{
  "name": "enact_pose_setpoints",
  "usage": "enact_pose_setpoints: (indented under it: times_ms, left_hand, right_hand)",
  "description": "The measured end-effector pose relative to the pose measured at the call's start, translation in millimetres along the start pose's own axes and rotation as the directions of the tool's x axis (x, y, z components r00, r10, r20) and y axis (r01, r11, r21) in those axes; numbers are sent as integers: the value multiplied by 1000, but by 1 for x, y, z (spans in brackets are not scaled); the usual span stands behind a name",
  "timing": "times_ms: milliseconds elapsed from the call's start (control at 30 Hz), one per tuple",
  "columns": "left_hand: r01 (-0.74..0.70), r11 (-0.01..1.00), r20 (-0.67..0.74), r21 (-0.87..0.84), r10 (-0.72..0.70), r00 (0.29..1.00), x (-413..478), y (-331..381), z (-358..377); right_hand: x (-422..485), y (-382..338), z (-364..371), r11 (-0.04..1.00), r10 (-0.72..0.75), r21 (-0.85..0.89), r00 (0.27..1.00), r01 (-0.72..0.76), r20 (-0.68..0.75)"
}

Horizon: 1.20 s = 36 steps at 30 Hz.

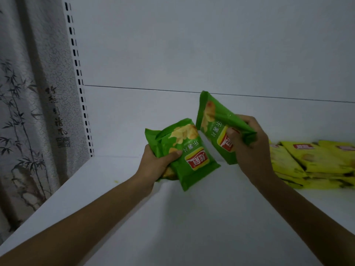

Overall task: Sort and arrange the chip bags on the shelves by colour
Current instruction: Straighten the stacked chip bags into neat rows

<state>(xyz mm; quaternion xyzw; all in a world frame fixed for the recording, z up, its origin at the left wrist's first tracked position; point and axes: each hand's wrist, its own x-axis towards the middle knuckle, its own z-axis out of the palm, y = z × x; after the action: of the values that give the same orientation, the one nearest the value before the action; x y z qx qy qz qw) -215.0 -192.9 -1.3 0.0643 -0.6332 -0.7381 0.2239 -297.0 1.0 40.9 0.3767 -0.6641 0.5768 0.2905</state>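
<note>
Your left hand grips a glossy green chip bag; at its two o'clock, your right hand clutches a second green bag.

Two green chip bags in plain sight, and several overlapping yellow bags, number unclear

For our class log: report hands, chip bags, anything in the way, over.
Left hand grips left green bag. Right hand grips right green bag, tilted. Yellow bags stacked on shelf at right. No obstruction seen.
</note>
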Motion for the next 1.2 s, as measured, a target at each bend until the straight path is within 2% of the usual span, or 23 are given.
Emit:
enact_pose_setpoints:
  times_ms: [67,100,167,367,500,567,633,733,800,867,967,1200]
  left_hand:
    - [21,998,87,-53,-16,996,-13,11,36]
    - [37,996,141,-86,-25,990,-23,14,56]
    - [55,991,231,-124,-25,973,-40,16,97]
    - [146,979,359,-145,-86,929,-88,-11,225]
    - [209,964,469,-161,-112,876,-126,-28,313]
    - [177,971,472,-164,-80,878,-144,-34,349]
    - [67,992,431,-102,-17,902,-155,-39,379]
    - [-49,999,371,8,42,928,-161,-39,410]
    - [-140,990,363,30,120,924,-160,-38,425]
    - [-225,973,377,53,190,906,-159,-36,439]
    - [-281,955,374,94,228,899,-151,-32,457]
    - [-349,936,319,55,315,894,-92,-22,508]
  right_hand:
    - [-11,-10,-28,966,-172,-171,977,192,128]
    - [-19,-10,-43,916,-235,-277,948,290,214]
    - [-35,-7,-80,808,-261,-438,907,393,331]
    - [-94,-13,-218,630,-190,-679,923,377,336]
    - [-126,-22,-311,610,-50,-747,953,265,298]
    - [-141,-31,-352,618,-11,-752,959,228,282]
    - [-153,-41,-388,709,47,-699,983,91,176]
    - [-153,-55,-435,850,110,-501,985,-161,-129]
    - [-144,-55,-462,896,224,-308,926,-319,-304]
    - [-134,-51,-483,893,387,-65,833,-446,-395]
    - [-123,-39,-505,859,499,129,754,-495,-428]
    - [-77,9,-545,846,529,236,698,-479,-482]
